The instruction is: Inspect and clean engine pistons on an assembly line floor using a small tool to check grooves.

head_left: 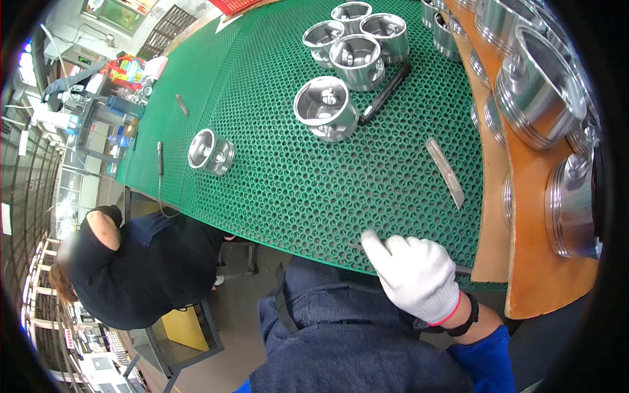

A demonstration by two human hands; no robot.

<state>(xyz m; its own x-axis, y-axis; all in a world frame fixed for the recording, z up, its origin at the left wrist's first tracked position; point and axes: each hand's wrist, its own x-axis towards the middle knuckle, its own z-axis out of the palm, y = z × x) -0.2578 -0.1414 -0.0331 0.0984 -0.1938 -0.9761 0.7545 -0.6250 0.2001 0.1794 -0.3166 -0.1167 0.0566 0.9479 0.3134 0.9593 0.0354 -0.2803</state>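
Observation:
My right hand [416,272], in a white knitted glove with a red cuff edge, hangs over the near edge of the green mat [275,190]. Its fingers are curled together, and a small thin grey tip pokes out beside them; what they hold is mostly hidden. Ahead of this hand lies a flat metal blade-like strip [445,173]. A silver piston [325,110] stands upright farther off, touching or close to a black-handled tool [386,95]. Several more pistons [357,62] cluster behind it. Another piston [211,152] lies tilted at the left. My left hand is out of the picture.
Brown board sheets [534,236] carry many pistons [540,88] in layers along the right. A thin tool with a cable [160,160] and a small strip [181,105] lie on the mat's left part. A person in dark clothes [157,268] sits at left.

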